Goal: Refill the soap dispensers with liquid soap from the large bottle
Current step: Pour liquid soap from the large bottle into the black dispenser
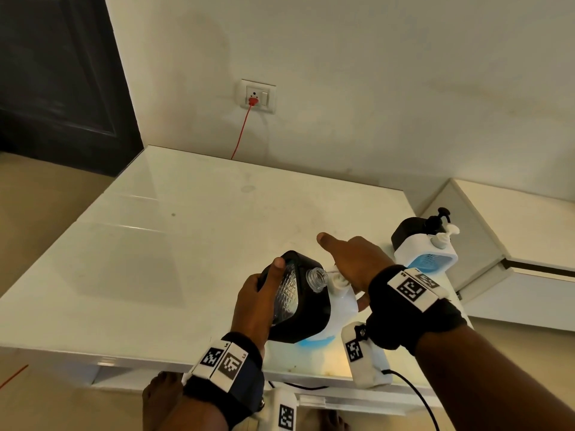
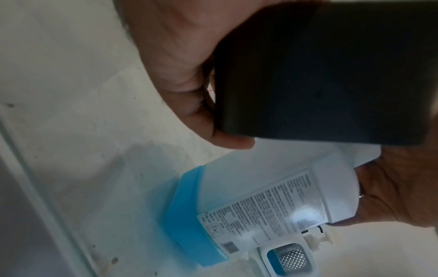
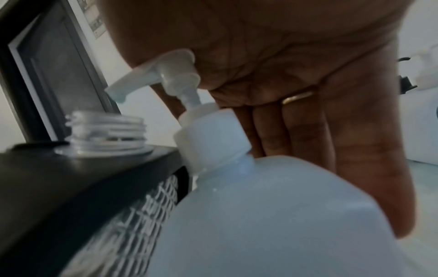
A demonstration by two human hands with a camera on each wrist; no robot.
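Observation:
My left hand (image 1: 258,300) grips a black soap dispenser (image 1: 298,315) near the table's front edge, tilted, thumb on top. Its pump is off and the clear threaded neck (image 1: 317,277) stands open. Right beside it is the large white bottle (image 1: 342,309) with a blue base and a white pump (image 1: 337,281). My right hand (image 1: 354,262) lies over that pump, palm on the pump head (image 3: 166,69), fingers straight down behind the bottle (image 3: 260,215), thumb pointing away. The left wrist view shows the dispenser's black bottom (image 2: 331,75) and the bottle's label (image 2: 272,198).
Two more dispensers stand at the table's right edge: a black one (image 1: 407,231) with a black pump and a white-and-blue one (image 1: 426,256). A red cable (image 1: 241,132) runs from the wall socket down behind the white table (image 1: 186,244). A lower white cabinet (image 1: 513,244) adjoins on the right.

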